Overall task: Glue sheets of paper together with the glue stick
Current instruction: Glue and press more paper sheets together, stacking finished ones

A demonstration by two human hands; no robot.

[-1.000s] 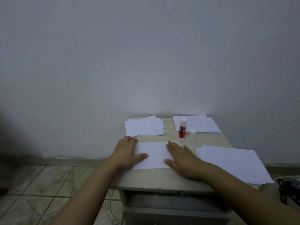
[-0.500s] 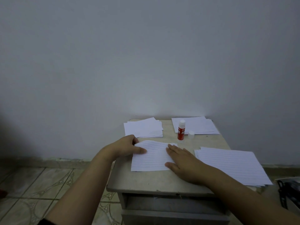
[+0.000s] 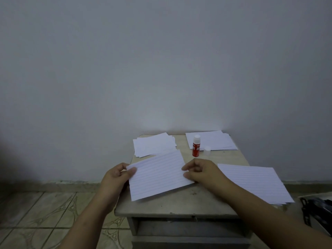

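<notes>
A small, worn beige counter (image 3: pixel 179 205) with an open shelf under its top stands against a plain grey wall (image 3: pixel 161 69). Nearest, the white lined sheet of paper (image 3: pixel 158 175) is held tilted over the counter's front half, its left end low and near, its right end farther away. At its 9 o'clock edge the left hand (image 3: pixel 116 178) pinches it, thumb on top and fingers curled beneath. At its 3 o'clock edge the right hand (image 3: pixel 201 172) grips it with curled fingers and thumb. At 3 o'clock from the held sheet, a stack of white lined sheets (image 3: pixel 255 182) lies flat on the counter, overhanging its right edge. Farther back, at 12 o'clock, a red glue stick with a white tip (image 3: pixel 196 147) stands upright, uncapped, with its small white cap (image 3: pixel 207 150) just beside it on the right. At 11 o'clock lies a loose pile of white sheets (image 3: pixel 154 144), and at 1 o'clock another white pile (image 3: pixel 212 140) lies behind the cap, against the wall. Patterned floor tiles (image 3: pixel 45 218) show at 8 o'clock.
</notes>
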